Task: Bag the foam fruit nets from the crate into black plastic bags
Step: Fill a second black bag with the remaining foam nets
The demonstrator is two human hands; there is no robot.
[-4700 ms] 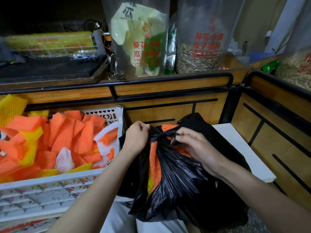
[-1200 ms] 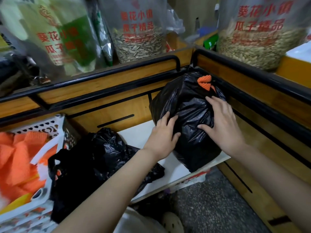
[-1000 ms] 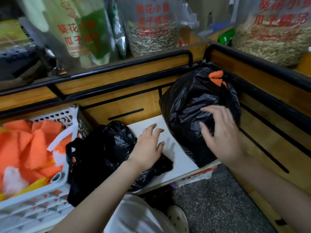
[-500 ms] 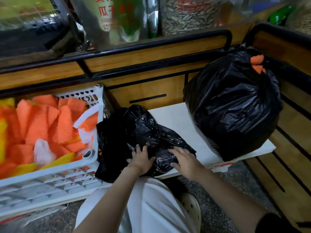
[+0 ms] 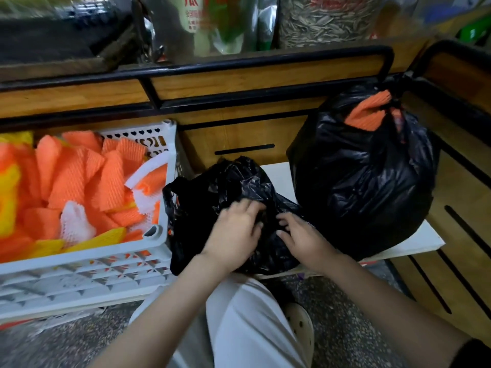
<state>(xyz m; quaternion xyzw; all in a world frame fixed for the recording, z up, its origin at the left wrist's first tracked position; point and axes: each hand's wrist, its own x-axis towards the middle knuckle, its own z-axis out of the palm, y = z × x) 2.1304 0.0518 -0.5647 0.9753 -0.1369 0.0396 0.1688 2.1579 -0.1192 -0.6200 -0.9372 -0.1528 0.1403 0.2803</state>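
Note:
A white plastic crate on the left holds several orange, yellow and white foam fruit nets. A full, tied black bag with orange net poking from its knot stands on the white board at the right. Between crate and full bag lies a limp pile of empty black bags. My left hand and my right hand both lie on this pile, fingers curled into the plastic. The fingertips are partly hidden in its folds.
A wooden counter with black rails runs behind and turns along the right side. Clear sacks of sunflower seeds stand on it. My knee in white cloth and a pale shoe are below, over speckled floor.
Both hands left the full tied bag at the right and came down onto the limp black bags beside the crate. The view swung left and down.

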